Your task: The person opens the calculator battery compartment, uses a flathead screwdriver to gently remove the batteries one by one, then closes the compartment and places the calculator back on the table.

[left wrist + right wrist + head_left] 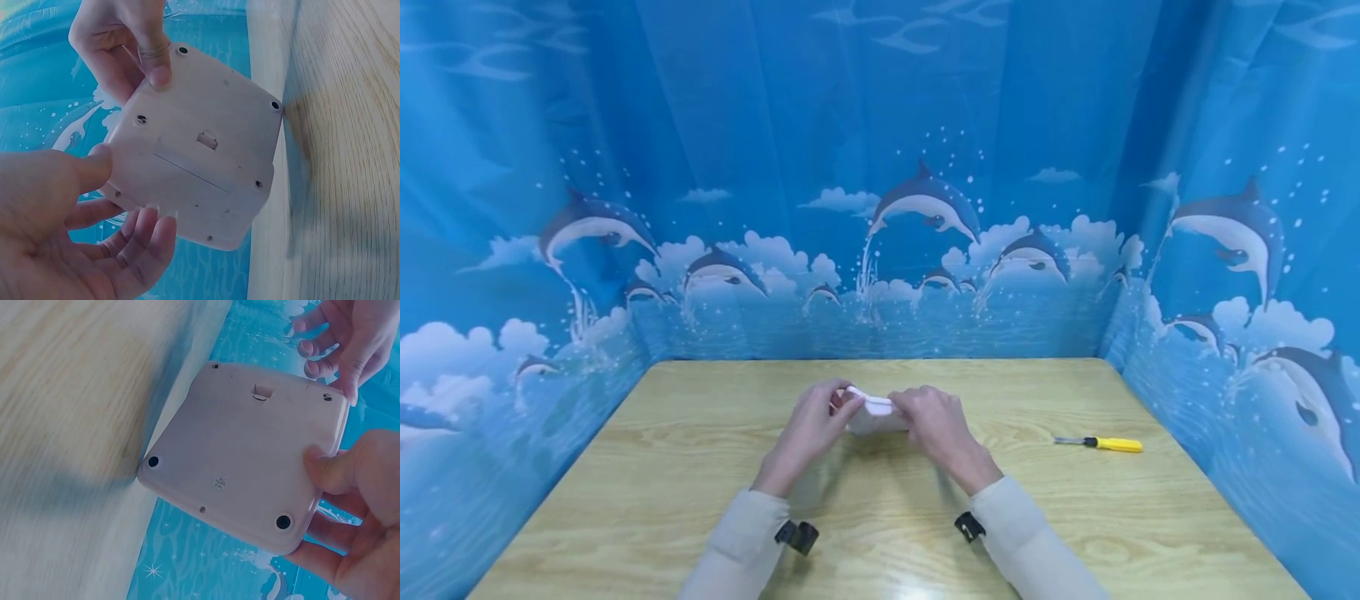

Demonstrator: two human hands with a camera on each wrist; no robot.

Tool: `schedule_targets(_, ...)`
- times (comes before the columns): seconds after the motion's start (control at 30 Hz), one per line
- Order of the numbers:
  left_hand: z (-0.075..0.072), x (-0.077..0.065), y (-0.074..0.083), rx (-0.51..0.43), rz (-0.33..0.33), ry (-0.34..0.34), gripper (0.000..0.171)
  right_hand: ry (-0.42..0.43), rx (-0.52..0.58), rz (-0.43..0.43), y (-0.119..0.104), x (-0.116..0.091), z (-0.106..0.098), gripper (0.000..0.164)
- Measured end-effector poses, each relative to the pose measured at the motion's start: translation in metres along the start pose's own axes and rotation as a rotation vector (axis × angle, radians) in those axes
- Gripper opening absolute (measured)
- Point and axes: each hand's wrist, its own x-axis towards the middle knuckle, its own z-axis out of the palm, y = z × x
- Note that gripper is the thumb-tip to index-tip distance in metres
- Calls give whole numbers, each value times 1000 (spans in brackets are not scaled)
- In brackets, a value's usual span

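A pale pink, flat plastic casing [877, 422] is held tilted up between both hands, above the middle of the table. Its back [206, 112] shows round black feet, screw holes, a small rectangular slot and a thin seam line. My left hand [812, 423] pinches one corner with the thumb on the back; the other fingers bend below the edge. On the opposite side my right hand [938, 427] grips the edge, thumb [331, 472] flat on the back and fingers behind. A lower corner appears to touch the table. The casing's front is hidden.
A screwdriver [1105, 444] with a yellow and black handle lies at the right of the wood-grain table [662, 467]. Blue dolphin-print curtains [820, 100] surround the table's back and sides. Black straps [797, 537] are on both sleeved wrists.
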Motion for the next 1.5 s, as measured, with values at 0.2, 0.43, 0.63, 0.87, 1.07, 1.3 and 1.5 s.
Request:
schedule_targets(0.2, -2, 1, -2, 27, -37, 14, 43, -1, 87, 61, 4, -1, -4, 29)
schedule_targets(0.43, -2, 1, -6, 17, -40, 27, 55, 8, 139, 96, 7, -1, -8, 23)
schedule_targets(0.63, 2, 2, -9, 2, -61, 9, 62, 30, 168, 100, 8, 1, -9, 19)
schedule_targets(0.87, 5, 3, -12, 0, -59, 14, 60, 47, 212, 94, 7, 2, -12, 14)
schedule_targets(1.07, 6, 4, -14, -11, -59, 28, 66, 37, 243, 108, 8, 3, -13, 17)
schedule_targets(1.3, 8, 5, -17, -30, -27, 50, 63, 26, 295, 128, 8, 5, -12, 18)
schedule_targets(1.5, 11, 7, -18, -56, 55, 73, 39, 30, 335, 146, 7, 5, -11, 17)
